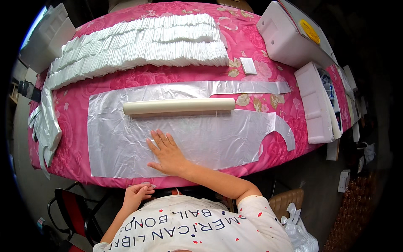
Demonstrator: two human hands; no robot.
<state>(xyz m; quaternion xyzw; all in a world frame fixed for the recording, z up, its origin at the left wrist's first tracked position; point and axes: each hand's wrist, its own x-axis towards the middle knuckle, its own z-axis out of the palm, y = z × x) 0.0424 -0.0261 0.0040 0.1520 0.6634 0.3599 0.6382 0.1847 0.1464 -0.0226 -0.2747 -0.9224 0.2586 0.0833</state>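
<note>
A white plastic T-shirt bag lies spread flat over the pink floral tablecloth, its handles pointing right. On its upper half rests a cream cylindrical roller, set lengthwise across the bag. My right hand presses palm down on the bag below the roller, fingers spread, touching neither the roller nor the handles. At the table's near edge, my left hand hangs with its fingers curled together. Whatever may be between those fingers is hidden.
Long rows of folded white packets fill the far left. One small folded packet lies apart. Loose plastic bags drape at the left edge. White foam boxes stand right; a red-backed chair is below left.
</note>
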